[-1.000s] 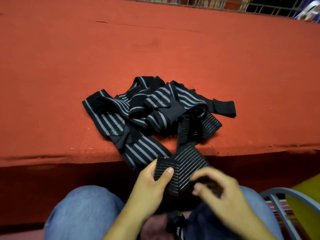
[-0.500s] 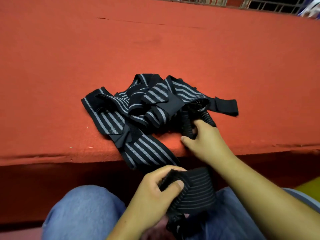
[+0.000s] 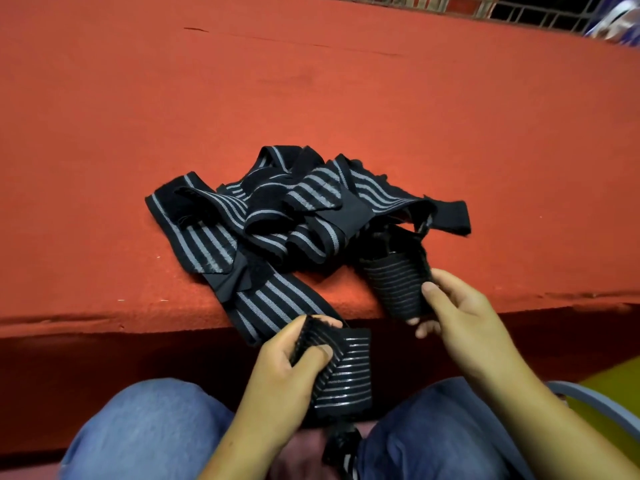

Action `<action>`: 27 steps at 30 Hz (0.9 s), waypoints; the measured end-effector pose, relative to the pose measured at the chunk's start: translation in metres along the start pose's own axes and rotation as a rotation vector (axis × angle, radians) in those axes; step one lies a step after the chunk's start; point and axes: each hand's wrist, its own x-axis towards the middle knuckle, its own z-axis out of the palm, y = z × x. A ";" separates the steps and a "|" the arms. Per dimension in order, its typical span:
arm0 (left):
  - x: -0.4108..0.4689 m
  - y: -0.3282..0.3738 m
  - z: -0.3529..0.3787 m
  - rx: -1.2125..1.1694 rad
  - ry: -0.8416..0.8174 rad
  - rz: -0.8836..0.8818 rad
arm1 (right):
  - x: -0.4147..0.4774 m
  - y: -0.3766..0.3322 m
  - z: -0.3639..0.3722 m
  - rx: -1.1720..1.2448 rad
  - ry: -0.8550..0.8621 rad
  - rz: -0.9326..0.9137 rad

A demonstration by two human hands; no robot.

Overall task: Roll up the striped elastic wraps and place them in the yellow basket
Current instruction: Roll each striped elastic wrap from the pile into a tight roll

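Note:
A tangled heap of black elastic wraps with grey stripes (image 3: 277, 216) lies on the red surface (image 3: 311, 98) near its front edge. My left hand (image 3: 291, 368) grips a folded end of one wrap (image 3: 341, 375) over my lap, thumb on top. My right hand (image 3: 460, 320) pinches another stretch of thin-striped wrap (image 3: 398, 285) at the surface's edge, lifted off the heap. A broad striped band (image 3: 277, 303) hangs over the edge between the heap and my left hand. A sliver of the yellow basket (image 3: 613, 389) shows at the lower right.
My knees in blue jeans (image 3: 145, 427) fill the bottom of the view. A grey metal chair arm (image 3: 585, 400) curves in front of the basket. A metal railing (image 3: 519, 8) runs along the far edge of the red surface.
My right hand left the wrap in my lap, reached into the heap, and has now pulled a stretch of thin-striped wrap back toward the edge. My left hand kept its grip.

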 end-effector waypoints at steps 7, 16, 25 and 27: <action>-0.001 0.000 0.002 0.002 -0.002 -0.037 | -0.005 -0.009 -0.002 0.034 -0.023 0.008; -0.003 0.000 0.002 0.053 -0.006 -0.019 | -0.013 -0.007 0.001 -0.062 -0.212 -0.053; -0.007 0.003 0.000 0.252 -0.009 0.136 | -0.022 0.015 0.002 -0.409 -0.108 -0.399; -0.005 0.010 0.001 0.343 -0.028 0.202 | -0.024 0.015 0.003 -0.374 -0.083 -0.387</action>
